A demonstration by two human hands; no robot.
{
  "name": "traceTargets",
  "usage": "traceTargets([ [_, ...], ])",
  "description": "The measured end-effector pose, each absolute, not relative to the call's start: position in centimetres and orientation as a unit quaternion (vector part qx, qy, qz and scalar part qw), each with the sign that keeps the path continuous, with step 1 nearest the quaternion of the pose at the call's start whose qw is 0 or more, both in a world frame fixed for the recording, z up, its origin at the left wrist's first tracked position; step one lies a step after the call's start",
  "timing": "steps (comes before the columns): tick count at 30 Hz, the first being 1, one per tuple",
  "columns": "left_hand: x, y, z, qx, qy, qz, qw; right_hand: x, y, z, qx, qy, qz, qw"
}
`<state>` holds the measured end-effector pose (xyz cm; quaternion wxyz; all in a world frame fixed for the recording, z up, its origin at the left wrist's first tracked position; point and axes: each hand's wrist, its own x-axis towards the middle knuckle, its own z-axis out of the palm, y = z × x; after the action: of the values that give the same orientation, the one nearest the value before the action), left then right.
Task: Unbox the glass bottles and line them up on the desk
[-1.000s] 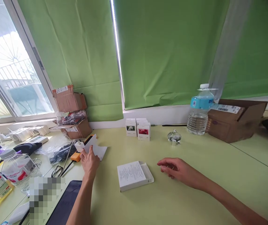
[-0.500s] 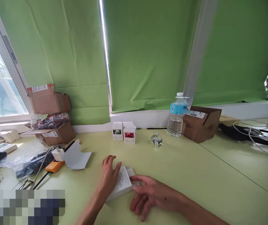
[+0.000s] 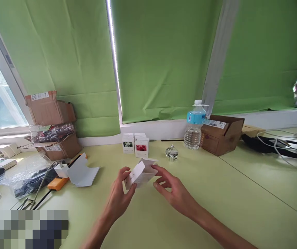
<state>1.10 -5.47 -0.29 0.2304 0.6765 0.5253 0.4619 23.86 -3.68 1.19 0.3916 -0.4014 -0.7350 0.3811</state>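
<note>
I have the small white card box [image 3: 140, 174] held at the centre of the frame, just above the pale green bench [image 3: 231, 186], and tilted with one end high. My left hand [image 3: 117, 199] has it at the lower left end, with the fingers closed around that corner in a pinch. My right hand [image 3: 175, 193] is open, its fingers spread wide and the tips at or just beside the box's right edge; I can't tell if they are actually touching it. The card looks clean and uncreased, with a thin panel standing open along the top and small print too fine to read. For a hold like this, I judge light fingertip pressure on the edges safest, since thin card dents easily if squeezed across its face. Beyond the box, toward the wall, stand a group of white flower-printed cartons [image 3: 135, 144] and a clear glass ornament [image 3: 171, 152]. At the left of the frame, a flat, opened white card sleeve [image 3: 82, 174] lies on the bench beside a small white cube-shaped plug [image 3: 61, 170].
</note>
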Motion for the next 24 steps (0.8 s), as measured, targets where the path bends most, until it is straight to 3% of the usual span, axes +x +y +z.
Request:
traceTargets([
  [10,-2.9,-2.4,-1.4,0.669,0.581,0.451,0.109,23.5,-3.1,-1.5,-0.422,-0.775,0.310,0.354],
  [15,-6.5,3.4,-1.4,0.614,0.662,0.427,0.046,22.7,-4.0,-2.4,-0.370,-0.841,0.261,0.296],
  [24,-12.1,14.2,1.1,0.521,0.761,0.377,-0.089,21.7,-3.4,-4.2,-0.294,-0.904,0.154,0.270],
])
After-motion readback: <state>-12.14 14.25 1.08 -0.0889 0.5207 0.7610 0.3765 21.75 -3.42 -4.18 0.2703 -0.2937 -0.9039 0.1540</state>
